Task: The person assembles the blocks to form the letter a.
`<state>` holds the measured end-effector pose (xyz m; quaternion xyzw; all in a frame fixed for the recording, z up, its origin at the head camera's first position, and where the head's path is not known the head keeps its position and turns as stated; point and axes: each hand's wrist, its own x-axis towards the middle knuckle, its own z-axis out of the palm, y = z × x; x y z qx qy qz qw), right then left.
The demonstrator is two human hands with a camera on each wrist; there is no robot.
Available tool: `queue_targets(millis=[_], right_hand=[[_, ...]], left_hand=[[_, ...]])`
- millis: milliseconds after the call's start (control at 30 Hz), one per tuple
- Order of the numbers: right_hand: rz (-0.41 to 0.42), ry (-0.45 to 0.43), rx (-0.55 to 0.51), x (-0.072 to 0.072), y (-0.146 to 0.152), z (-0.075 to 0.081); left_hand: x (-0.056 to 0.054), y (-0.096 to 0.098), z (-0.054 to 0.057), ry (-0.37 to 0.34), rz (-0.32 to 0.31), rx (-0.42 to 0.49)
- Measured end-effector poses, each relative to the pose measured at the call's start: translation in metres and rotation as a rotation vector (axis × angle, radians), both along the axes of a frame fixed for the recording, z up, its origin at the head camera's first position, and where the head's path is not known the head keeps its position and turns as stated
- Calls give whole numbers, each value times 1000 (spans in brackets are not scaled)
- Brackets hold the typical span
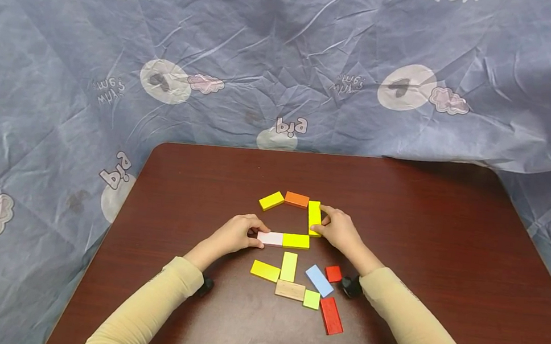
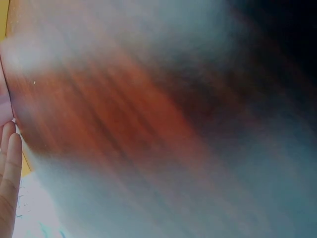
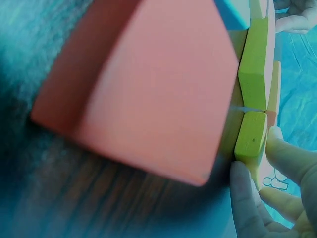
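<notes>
My left hand (image 1: 237,233) pinches the left end of a pale pink block (image 1: 269,239), thumb below and fingers above. Against its right end lies a flat yellow block (image 1: 295,241). With thumb and fingertips, my right hand (image 1: 343,234) holds a longer yellow block (image 1: 314,217) standing lengthwise at the right of that row. Its far end is beside an orange block (image 1: 297,199), and a further yellow block (image 1: 271,201) slants down to the left. In the right wrist view, fingers (image 3: 242,188) lie against a yellow block end (image 3: 250,139). Only a few fingers (image 2: 10,173) show in the left wrist view.
Nearer on the brown table (image 1: 193,173) lie a pale yellow block (image 1: 288,266), a deep yellow one (image 1: 265,270), a plain wood one (image 1: 290,290), a green square (image 1: 311,299), a blue block (image 1: 319,280) and two red ones (image 1: 331,316). A patterned cloth (image 1: 269,51) hangs behind.
</notes>
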<state>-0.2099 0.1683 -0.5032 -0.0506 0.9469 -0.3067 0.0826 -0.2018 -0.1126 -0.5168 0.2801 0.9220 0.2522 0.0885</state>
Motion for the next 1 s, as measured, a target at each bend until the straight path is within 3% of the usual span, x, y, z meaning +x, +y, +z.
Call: queue_targets(millis=[233, 467, 767, 1000], right_hand=[[3, 29, -38, 12, 10, 4], [32, 57, -72, 37, 31, 6], [249, 105, -96, 79, 52, 3], [311, 156, -62, 99, 60, -2]], left_hand=[[-1, 0, -1, 27, 5, 5], [1, 1, 0, 29, 7, -1], [3, 1, 1, 18, 3, -2], [0, 0, 1, 28, -1, -11]])
